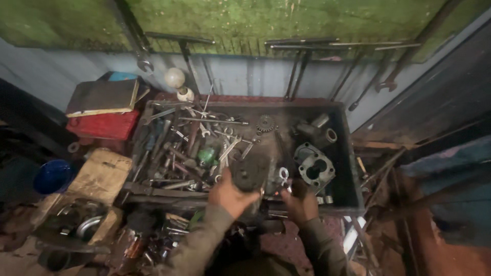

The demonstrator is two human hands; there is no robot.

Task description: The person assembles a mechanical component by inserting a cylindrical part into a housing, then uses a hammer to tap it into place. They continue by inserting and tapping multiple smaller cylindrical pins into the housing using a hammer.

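Green wall behind, tool tray full of spanners below.
Left hand, grip clenched on a dark round part at the tray's six o'clock; right hand at five o'clock, grip unclear. Support the part from beneath.

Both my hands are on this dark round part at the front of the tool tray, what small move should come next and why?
Probably lift the dark round part straight up a little before moving it sideways. The left hand grips its near side and the right hand sits at its other edge, while loose wrenches and a grey metal housing crowd close around it in the tray, so sliding may snag.
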